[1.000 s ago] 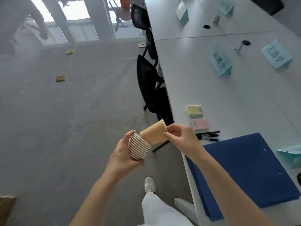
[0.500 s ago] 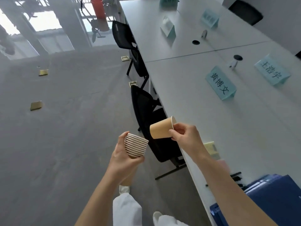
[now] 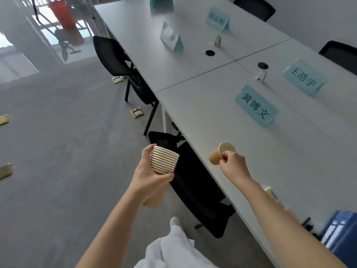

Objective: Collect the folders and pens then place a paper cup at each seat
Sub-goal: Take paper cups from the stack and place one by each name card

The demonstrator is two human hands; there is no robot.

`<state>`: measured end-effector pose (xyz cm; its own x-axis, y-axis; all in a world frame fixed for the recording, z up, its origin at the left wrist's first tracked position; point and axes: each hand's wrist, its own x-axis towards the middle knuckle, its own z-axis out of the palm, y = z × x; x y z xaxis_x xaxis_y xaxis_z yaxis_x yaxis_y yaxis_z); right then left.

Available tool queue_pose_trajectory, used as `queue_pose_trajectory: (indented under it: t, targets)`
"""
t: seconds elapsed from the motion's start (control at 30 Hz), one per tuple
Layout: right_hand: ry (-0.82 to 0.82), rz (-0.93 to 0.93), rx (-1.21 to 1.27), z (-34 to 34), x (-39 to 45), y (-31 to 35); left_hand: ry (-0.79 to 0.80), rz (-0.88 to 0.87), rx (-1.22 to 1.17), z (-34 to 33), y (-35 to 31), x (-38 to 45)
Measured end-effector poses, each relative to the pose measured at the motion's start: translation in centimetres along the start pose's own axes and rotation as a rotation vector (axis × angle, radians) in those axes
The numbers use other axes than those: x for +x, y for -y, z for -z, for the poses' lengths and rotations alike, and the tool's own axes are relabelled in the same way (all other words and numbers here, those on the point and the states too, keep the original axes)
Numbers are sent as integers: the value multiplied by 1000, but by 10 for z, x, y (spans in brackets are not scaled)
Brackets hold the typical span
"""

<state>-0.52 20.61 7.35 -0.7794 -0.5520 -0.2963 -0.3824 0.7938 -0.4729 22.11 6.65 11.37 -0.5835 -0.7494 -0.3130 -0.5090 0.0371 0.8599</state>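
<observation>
A ribbed stack of nested paper cups (image 3: 164,161) is gripped by the curled left hand (image 3: 149,179). A smooth tan paper cup (image 3: 220,154), tilted sideways above the white table (image 3: 241,151), is pinched at its rim by the right hand (image 3: 232,163) fingers.

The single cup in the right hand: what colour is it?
Tan outside, white inside, single cup; head view.

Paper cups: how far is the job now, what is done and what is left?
Done: blue folders are stacked at the table's near end with black pens beside them, so collecting looks done here. In hand: the right hand pinches one cup, tilted over the table edge, not yet set down. The left hand grips the cup stack. Left: no name card in view has a cup yet.
</observation>
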Motion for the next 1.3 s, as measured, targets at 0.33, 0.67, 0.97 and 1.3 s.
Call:
queue_pose_trajectory:
  t: [0.33, 0.67, 0.97, 1.3]
  targets:
    - [61, -54, -115, -8, 76, -8, 25, -35, 95, -7, -23, 94]
    - [-57, -18, -203, 8, 88, 30, 67, -27, 146, 3, -22, 141]
    - [286, 373, 345, 5, 113, 182, 108, -78, 201, 52, -8, 184]
    - [434, 417, 377, -65, 163, 335, 200, -121, 269, 196, 17, 271]
